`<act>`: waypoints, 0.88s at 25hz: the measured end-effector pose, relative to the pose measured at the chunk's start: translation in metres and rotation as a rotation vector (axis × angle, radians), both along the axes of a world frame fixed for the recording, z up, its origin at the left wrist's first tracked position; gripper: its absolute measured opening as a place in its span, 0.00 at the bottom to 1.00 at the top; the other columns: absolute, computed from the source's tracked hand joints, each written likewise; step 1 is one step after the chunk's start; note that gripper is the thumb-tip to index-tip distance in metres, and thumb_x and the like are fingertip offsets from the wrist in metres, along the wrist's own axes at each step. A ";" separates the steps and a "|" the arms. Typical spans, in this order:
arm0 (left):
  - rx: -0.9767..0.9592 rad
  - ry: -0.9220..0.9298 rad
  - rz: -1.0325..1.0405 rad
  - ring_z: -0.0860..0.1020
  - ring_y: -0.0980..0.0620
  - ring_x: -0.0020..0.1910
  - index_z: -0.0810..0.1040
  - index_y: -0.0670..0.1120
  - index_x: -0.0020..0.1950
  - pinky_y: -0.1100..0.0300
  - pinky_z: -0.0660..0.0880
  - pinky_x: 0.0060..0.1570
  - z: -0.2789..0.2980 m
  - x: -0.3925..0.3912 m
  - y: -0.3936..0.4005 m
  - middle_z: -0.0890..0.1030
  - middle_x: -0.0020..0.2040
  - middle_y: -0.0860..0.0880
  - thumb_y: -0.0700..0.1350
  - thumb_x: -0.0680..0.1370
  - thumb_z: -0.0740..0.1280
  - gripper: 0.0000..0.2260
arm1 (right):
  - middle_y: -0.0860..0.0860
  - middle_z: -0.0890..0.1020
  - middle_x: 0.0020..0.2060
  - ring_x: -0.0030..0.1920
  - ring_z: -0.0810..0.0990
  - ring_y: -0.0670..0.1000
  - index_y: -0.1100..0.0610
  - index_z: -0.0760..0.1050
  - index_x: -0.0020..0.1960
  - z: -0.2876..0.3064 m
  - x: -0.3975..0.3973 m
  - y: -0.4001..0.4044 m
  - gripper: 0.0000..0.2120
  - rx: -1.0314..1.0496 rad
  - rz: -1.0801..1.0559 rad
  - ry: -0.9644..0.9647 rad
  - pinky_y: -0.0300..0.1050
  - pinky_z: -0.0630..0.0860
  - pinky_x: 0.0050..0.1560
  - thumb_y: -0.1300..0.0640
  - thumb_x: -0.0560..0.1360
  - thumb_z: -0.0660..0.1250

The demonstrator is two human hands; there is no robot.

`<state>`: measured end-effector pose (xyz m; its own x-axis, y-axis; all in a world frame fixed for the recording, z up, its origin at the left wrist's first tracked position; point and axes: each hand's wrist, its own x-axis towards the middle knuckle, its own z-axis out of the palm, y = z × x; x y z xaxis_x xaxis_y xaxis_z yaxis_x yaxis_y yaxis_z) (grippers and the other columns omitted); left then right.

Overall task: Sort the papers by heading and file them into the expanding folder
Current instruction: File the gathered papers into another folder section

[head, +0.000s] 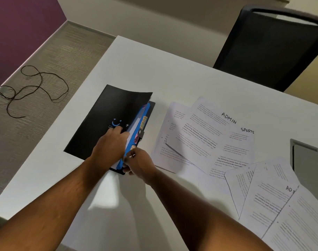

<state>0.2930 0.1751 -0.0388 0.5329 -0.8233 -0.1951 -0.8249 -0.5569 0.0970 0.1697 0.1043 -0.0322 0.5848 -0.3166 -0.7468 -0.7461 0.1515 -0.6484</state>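
The left hand [112, 144] presses the black folder's [100, 122] raised cover back with curled fingers, while the right hand [139, 163] pinches at the blue dividers [136, 134] near the folder's near corner; what it holds is too blurred to tell. The folder lies left of the loose papers [205, 140] on the table [145, 66], long axis running away from the person, opening facing right. If the left hand slips, the cover could drop shut over the tabs.

One expanding folder [107, 120], two hands, one chair [268, 51], two loose spreads of papers [205, 140].
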 end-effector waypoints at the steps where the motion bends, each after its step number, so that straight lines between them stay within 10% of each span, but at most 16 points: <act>1: 0.010 -0.002 0.002 0.78 0.46 0.62 0.76 0.48 0.68 0.52 0.80 0.58 -0.002 -0.001 -0.002 0.77 0.65 0.44 0.50 0.79 0.70 0.18 | 0.57 0.87 0.52 0.41 0.86 0.49 0.59 0.76 0.60 -0.001 -0.010 -0.001 0.09 -0.020 -0.002 0.005 0.43 0.83 0.42 0.56 0.82 0.67; 22: 0.084 -0.013 0.078 0.75 0.42 0.48 0.76 0.41 0.56 0.46 0.76 0.42 -0.010 -0.063 -0.014 0.75 0.52 0.42 0.41 0.75 0.68 0.11 | 0.54 0.86 0.40 0.39 0.85 0.53 0.51 0.79 0.50 -0.012 -0.353 -0.009 0.13 -0.299 -0.458 0.057 0.43 0.77 0.42 0.66 0.80 0.61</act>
<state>0.2300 0.1616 -0.0488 0.5979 -0.7600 -0.2549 -0.7794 -0.6255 0.0370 -0.1831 0.0955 -0.0443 0.2986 -0.7325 -0.6118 -0.6826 0.2841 -0.6733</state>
